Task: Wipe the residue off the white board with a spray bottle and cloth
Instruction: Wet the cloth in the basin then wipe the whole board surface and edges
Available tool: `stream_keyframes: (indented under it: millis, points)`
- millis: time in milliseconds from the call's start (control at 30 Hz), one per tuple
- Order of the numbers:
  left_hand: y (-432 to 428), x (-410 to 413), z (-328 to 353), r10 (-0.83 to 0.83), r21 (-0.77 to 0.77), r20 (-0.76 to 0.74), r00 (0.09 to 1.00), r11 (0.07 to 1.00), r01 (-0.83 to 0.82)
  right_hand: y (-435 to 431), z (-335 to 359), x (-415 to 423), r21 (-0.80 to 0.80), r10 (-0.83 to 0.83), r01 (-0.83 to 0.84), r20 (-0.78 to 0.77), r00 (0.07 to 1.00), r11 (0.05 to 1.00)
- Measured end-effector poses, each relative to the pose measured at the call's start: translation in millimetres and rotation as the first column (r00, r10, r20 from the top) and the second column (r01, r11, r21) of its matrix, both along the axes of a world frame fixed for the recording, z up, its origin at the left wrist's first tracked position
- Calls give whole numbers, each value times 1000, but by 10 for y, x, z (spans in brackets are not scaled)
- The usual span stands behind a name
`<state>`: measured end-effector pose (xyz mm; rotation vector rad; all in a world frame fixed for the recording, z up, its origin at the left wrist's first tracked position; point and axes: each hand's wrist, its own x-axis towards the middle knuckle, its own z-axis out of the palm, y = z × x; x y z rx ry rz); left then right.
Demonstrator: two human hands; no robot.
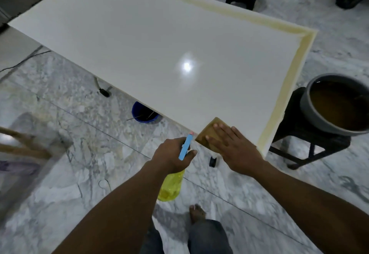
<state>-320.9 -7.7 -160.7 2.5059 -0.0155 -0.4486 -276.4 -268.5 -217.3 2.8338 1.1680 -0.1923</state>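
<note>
Right hand (234,150) lies flat, fingers stretched out and a little spread, pressing a brownish cloth (209,134) onto the near corner of the white board (159,54). It does not grip the cloth; the palm and fingers only hold it down. Left hand (172,158) is closed around the neck of a spray bottle (171,186), just beside the board's near edge. The bottle has a yellow see-through body hanging below the fist and a light blue head (185,148) pointing up toward the board. The board lies flat and shiny, with a yellowish band of residue (287,86) along its right and far edges. To the right, a grey pot (311,102) of brown liquid stands on a black stool (303,146). A blue bucket (144,113) sits on the marble floor (69,134) under the board's left edge.
</note>
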Motion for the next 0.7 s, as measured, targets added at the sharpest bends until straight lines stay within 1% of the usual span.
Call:
stream_keyframes:
  millis: [100, 167, 300, 333, 367, 400, 433, 467, 500, 533, 567, 600, 633, 667, 700]
  points:
    - [-161, -77, -37, -34, -25, -26, 999, 999, 34, -292, 3, -165, 9, -17, 17, -2, 1000, 1000]
    - [-220, -103, -26, -44, -36, -26, 999, 998, 43, -456, 25, -262, -19, -17, 17, -9, 1000, 1000]
    - [-143, -98, 59, -26, -64, -9, 1000, 998, 25, -535, 42, -348, -28, -11, 11, 1, 1000, 1000]
    - [-88, -81, 96, -18, -69, -6, 1000, 997, 18, -505, 40, -365, 13, -37, 38, -14, 999, 999]
    - [-16, -62, 136, -9, -71, -1, 1000, 997, 9, -440, 62, -391, 114, -93, 97, -44, 995, 989]
    - [71, -41, 177, 3, -70, 2, 1000, 998, -3, -332, 101, -417, 279, -188, 210, -106, 976, 937]
    - [149, -18, 216, 9, -67, 6, 1000, 998, -9, -174, 204, -438, 451, -305, 379, -230, 924, 808]
    - [227, 7, 254, 10, -64, 8, 1000, 998, -10, 33, 355, -440, 567, -389, 559, -403, 829, 604]
    - [322, 32, 298, 8, -61, 7, 1000, 998, -7, 300, 534, -410, 597, -413, 716, -586, 697, 362]
    - [453, 62, 349, 7, -59, 10, 1000, 998, -7, 599, 710, -323, 528, -370, 840, -761, 533, 125]
    - [573, 91, 399, 3, -54, 14, 1000, 999, -2, 861, 852, -212, 339, -225, 937, -923, 313, -84]
    - [715, 119, 450, 1, -46, 18, 1000, 999, 0, 1117, 952, -81, 76, 30, 973, -996, 85, -219]
    - [875, 154, 506, 2, -38, 30, 1000, 999, -1, 1360, 1029, 49, -139, 267, 961, -961, -73, -238]
    - [1007, 183, 554, 4, -40, 37, 999, 999, -3, 1553, 1092, 142, -257, 383, 940, -910, -158, -223]
    - [1188, 213, 602, 12, -51, 42, 999, 999, -9, 1794, 1144, 236, -283, 426, 938, -888, -176, -202]
